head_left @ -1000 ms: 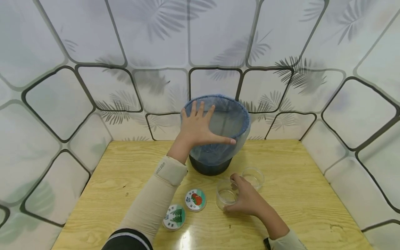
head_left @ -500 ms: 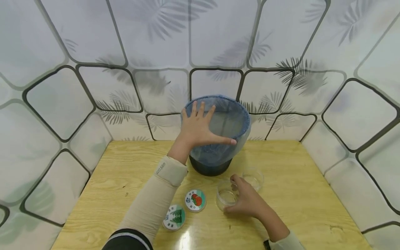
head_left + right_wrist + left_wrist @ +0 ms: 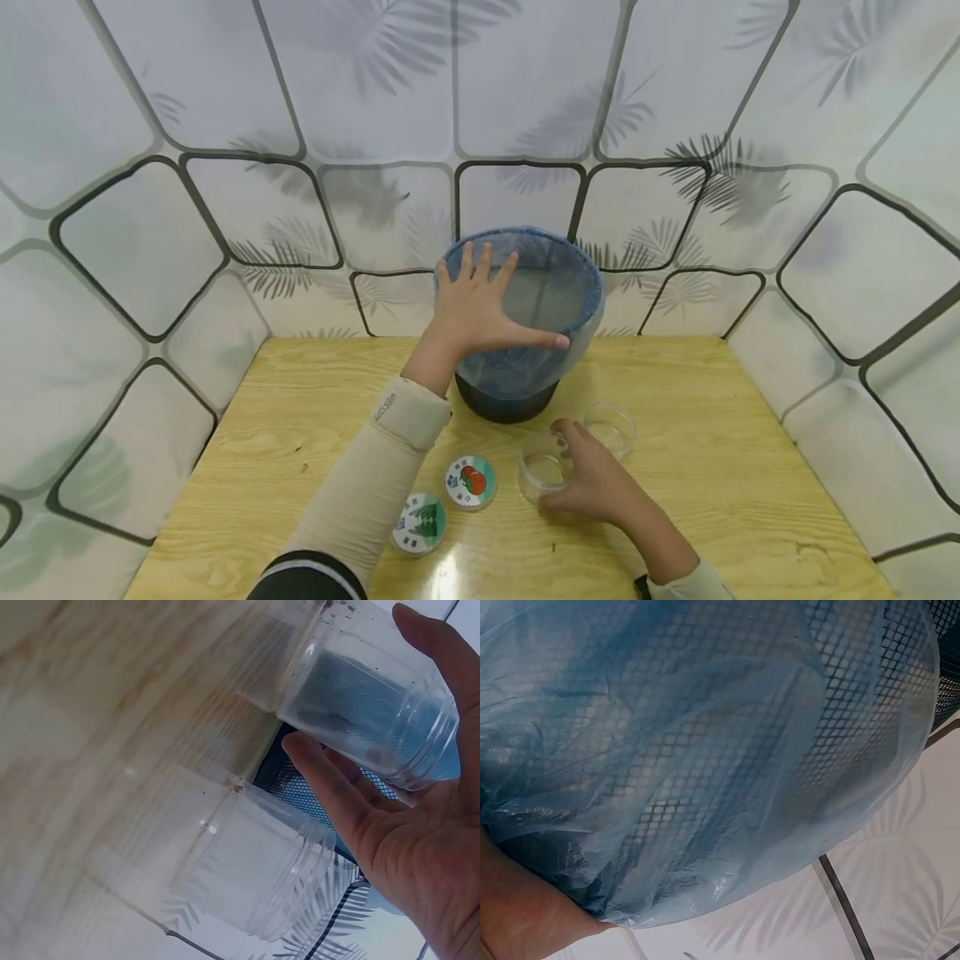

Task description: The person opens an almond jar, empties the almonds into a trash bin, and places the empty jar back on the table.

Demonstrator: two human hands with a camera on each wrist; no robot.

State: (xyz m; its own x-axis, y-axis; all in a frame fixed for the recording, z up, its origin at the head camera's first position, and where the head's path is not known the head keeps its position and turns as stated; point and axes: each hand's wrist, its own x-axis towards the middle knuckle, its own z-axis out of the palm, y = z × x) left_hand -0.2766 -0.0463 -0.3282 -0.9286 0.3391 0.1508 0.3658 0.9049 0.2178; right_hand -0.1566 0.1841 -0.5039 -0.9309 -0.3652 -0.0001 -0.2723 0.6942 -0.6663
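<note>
A dark mesh wastebasket lined with a translucent blue plastic bag stands at the back of the table. My left hand, fingers spread and straight, lies against its bagged side; in the left wrist view the bag fills most of the frame. My right hand grips a clear plastic jar without a lid, thumb and fingers around its wall. That jar sits on the tabletop in the right wrist view. A second clear jar stands just beyond, also lidless.
Two round lids lie left of the jars: one with a tomato picture, the other with a green leafy picture, partly behind my left sleeve. The wooden table is enclosed by patterned fabric walls.
</note>
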